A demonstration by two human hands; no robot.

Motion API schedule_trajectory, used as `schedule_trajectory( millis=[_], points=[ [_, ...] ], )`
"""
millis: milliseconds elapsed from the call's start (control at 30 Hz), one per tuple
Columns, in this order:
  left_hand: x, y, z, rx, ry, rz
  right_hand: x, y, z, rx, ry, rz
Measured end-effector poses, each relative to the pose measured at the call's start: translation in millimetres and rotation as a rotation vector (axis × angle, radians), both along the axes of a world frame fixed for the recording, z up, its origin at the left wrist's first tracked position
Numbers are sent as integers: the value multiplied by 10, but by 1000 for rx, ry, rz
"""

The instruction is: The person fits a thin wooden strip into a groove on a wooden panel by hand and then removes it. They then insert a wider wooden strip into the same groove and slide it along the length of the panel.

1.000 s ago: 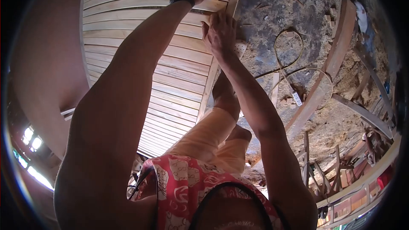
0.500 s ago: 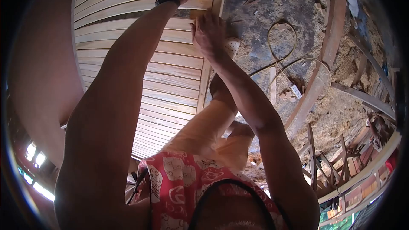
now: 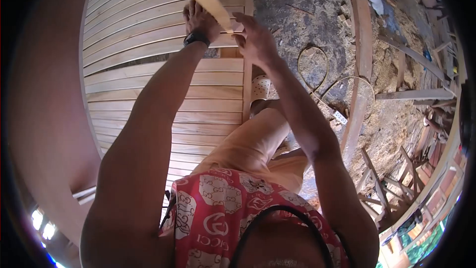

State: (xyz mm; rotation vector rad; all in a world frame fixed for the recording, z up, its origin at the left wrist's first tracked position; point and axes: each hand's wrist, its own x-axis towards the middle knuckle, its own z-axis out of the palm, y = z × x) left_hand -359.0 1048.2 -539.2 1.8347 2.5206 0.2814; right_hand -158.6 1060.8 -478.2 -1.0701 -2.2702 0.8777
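Observation:
A thin wooden strip (image 3: 212,6) slants over the slatted wooden panel (image 3: 208,79). My left hand (image 3: 199,22), with a dark band at the wrist, is closed on this strip from the left side; the strip covers part of the palm and the thumb is hidden. Just right of the strip's lower end is my right hand (image 3: 258,39), thumb and forefinger apart, fingertips close to that end above the panel's side rail (image 3: 247,82). Below both hands a dark gap (image 3: 163,58) breaks the row of slats.
To the right, a looped cable (image 3: 313,69) with a white power strip (image 3: 340,117) lies on the sawdust-strewn floor. A long plank (image 3: 361,44) crosses there, and more timber stands at lower right. My foot in a perforated shoe (image 3: 261,87) is beside the panel.
My left hand has come down and nearer with the wooden strip. My right hand has lifted from the panel's edge, shifted right, and spread its fingers near the strip's end. The view has shifted.

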Motion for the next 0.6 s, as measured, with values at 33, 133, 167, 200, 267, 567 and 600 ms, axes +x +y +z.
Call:
schedule_trajectory(
  millis=[33,133,167,200,267,567,600],
  points=[
    [-31,51,-112,145,-77,-1,-63,54,-12,4,72,22],
    [-56,66,-250,98,-112,28,-154,109,69,-59,28,83],
    [-59,70,-261,148,-140,22,-212,90,101,-61,42,38],
    [-49,62,-266,157,-159,23,-243,84,139,-52,22,38],
    [-17,76,-259,161,-168,52,-249,134,250,-80,8,-71],
    [-104,36,-238,338,-230,30,17,-347,531,-71,121,-65],
    [-100,-9,-214,434,-241,21,35,-417,570,-66,121,-66]
  ],
)
